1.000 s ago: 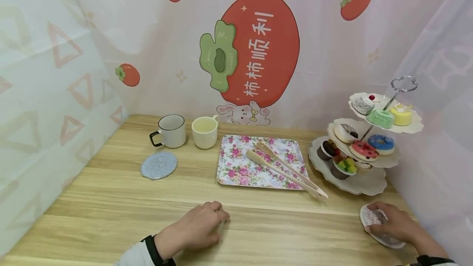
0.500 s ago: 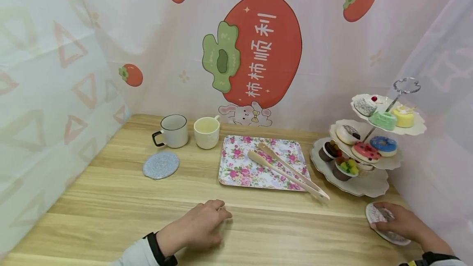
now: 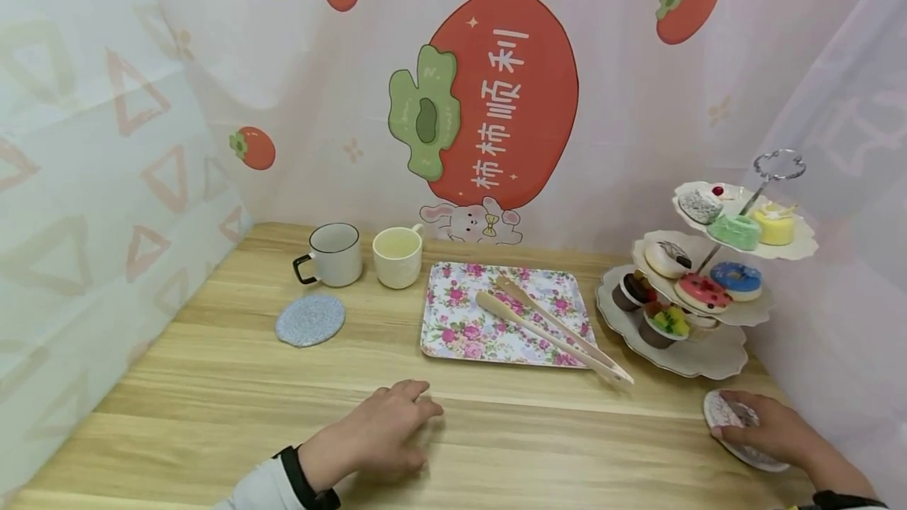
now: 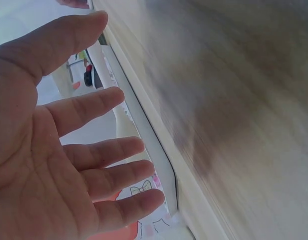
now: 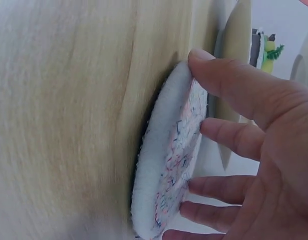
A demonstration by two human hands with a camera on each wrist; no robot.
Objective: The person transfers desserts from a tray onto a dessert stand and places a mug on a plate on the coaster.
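Observation:
In the head view my right hand point(image 3: 768, 427) rests on a round white coaster point(image 3: 721, 412) at the table's right. The right wrist view shows this coaster point(image 5: 178, 155) with a thick fuzzy rim and coloured flecks. My right thumb touches its edge, and the extended fingertips touch its top; the coaster lies on the table. My left hand point(image 3: 383, 431) hovers low at the front middle, palm down, holding nothing. Its fingers point(image 4: 114, 150) are spread and relaxed in the left wrist view. Ahead of it lies a floral tray point(image 3: 453, 329) with wooden tongs point(image 3: 542, 333) across it.
A three-tier stand point(image 3: 716, 356) of cakes, doughnuts and cups stands at the right, just behind the right hand. At the back left are a black-rimmed mug point(image 3: 340, 258) and a cream cup point(image 3: 398, 262). A grey-blue round coaster point(image 3: 310, 319) lies before them.
The right hand and white coaster have shifted slightly right, mostly in the first half second. The left hand stays nearly in place. The head view has also moved a little.

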